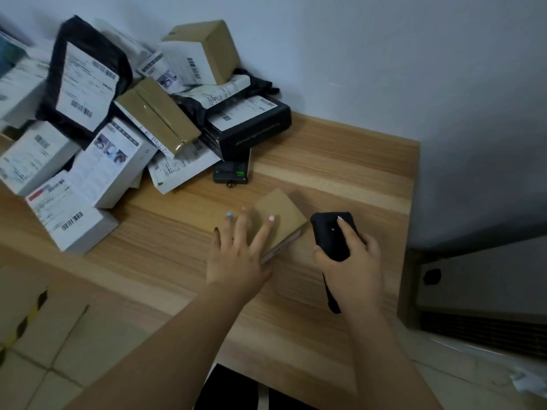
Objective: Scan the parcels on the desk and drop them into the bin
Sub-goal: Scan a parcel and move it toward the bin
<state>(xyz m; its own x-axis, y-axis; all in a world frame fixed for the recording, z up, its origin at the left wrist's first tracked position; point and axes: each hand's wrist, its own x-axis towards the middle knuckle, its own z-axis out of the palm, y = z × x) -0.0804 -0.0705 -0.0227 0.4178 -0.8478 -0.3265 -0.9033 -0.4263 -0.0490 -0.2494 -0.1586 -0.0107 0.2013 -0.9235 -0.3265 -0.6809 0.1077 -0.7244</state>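
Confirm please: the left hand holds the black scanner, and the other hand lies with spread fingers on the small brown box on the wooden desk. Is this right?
Not quite: the hands are swapped. In the head view the right hand holds the black scanner, and the left hand lies with spread fingers on the small brown box on the wooden desk.

1. The desk (340, 161) is pale wood-grain board, smooth and matt.
2. The small box (281, 214) at the desk's middle is plain brown cardboard, matt.
3. Right of that box, the scanner (331, 235) looks like matt black plastic or rubber.
4. At the desk's far left, the black mailer (85, 54) is glossy plastic film with a white paper label.
5. Near it, the taped carton (157, 116) is cardboard under shiny clear tape.
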